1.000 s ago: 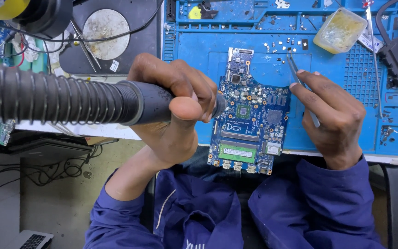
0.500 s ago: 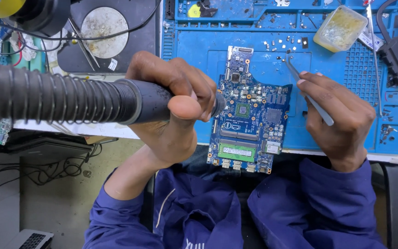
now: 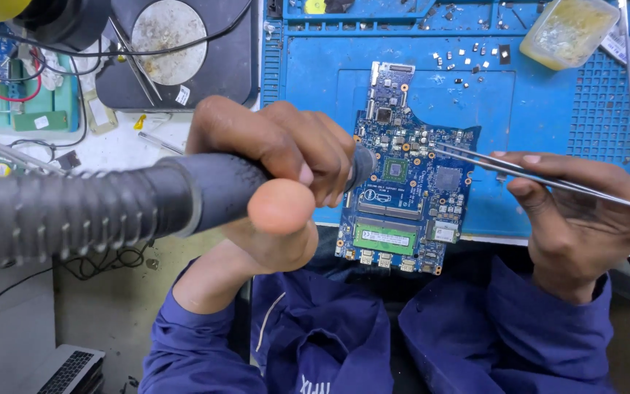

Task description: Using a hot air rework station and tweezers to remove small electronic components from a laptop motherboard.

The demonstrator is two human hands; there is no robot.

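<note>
so far the left hand [image 3: 275,157] gripped the hot-air nozzle [image 3: 205,191] over the blue circuit board [image 3: 406,193]; the right hand [image 3: 574,215] pinched tweezers [image 3: 519,174] at a chip, not yet lifted.

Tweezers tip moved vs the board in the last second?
Yes. The tweezers in the right hand swung from steeply upright to nearly level; their tip now reaches left over the circuit board.

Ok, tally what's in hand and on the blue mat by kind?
Black hot-air nozzle tool with ribbed hose, in left hand: 1
Thin metal tweezers, in right hand: 1
Blue laptop circuit board: 1
Clear plastic tub of yellowish paste: 1
Total: 4
</note>
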